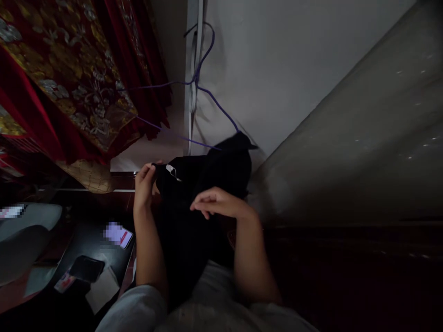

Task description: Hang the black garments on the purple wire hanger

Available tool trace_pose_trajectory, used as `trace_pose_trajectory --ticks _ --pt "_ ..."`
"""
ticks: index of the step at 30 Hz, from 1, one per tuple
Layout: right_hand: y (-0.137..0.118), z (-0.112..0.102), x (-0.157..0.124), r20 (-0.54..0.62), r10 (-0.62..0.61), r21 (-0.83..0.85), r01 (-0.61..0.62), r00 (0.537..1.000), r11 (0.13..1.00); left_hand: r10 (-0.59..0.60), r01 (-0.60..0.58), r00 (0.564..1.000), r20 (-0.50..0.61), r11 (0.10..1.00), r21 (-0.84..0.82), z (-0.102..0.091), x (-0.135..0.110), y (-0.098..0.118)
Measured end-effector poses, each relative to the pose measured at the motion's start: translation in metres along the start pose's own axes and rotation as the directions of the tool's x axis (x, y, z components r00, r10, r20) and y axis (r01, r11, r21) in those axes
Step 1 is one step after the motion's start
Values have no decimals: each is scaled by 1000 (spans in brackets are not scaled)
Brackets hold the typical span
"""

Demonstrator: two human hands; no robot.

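Observation:
A black garment (224, 175) with a small white tag (170, 169) near its upper edge hangs in front of me. One end of a purple wire hanger (211, 94) runs into its right shoulder, while the hanger's left end is outside the cloth. My left hand (144, 177) is closed, pinching the garment's upper left edge between thumb and fingers. Lower and to the right, my right hand (216, 202) lies over the front of the black cloth, its fingers stretched out and somewhat apart. Dark shadow hides most of the garment's folds.
Red and gold embroidered cloth (79, 69) hangs at upper left, behind the hanger's left arm. A pale wall (277, 60) and a greyish shiny sheet (374, 138) are on the right. At lower left are a lit phone (121, 236), a dark flat item (87, 268) and a chair (31, 240).

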State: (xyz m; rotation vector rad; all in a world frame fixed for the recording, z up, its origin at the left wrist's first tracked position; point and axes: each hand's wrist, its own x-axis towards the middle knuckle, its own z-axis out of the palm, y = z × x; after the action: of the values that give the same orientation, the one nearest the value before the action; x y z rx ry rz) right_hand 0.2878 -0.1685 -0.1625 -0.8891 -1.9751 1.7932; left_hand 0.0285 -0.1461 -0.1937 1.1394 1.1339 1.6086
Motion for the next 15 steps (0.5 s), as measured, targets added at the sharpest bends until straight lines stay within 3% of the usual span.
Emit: trace_pose_trajectory --ticks 2,4,6,8,11,13,15 --pt "-3 1 -1 -242 -98 37 110 965 993 30 -22 997 69 993 -114 14 -9 26" --pt "-5 8 3 -413 -214 -7 232 885 973 84 -58 984 156 985 -164 34 -23 49" --pt "-9 19 10 -443 -308 -71 310 842 948 175 -162 955 241 984 -75 55 -36 67" --pt "-14 31 15 -429 -352 -87 350 832 933 286 -332 899 331 939 91 71 -41 77" --pt "-26 40 20 -502 -302 -58 317 810 947 397 -515 825 402 820 248 77 -24 83" --pt "-37 35 19 -569 -223 -40 245 791 969 353 -512 814 461 811 283 71 -6 80" --pt "-51 21 15 -640 -219 -44 250 736 967 212 -485 783 585 796 361 62 9 72"
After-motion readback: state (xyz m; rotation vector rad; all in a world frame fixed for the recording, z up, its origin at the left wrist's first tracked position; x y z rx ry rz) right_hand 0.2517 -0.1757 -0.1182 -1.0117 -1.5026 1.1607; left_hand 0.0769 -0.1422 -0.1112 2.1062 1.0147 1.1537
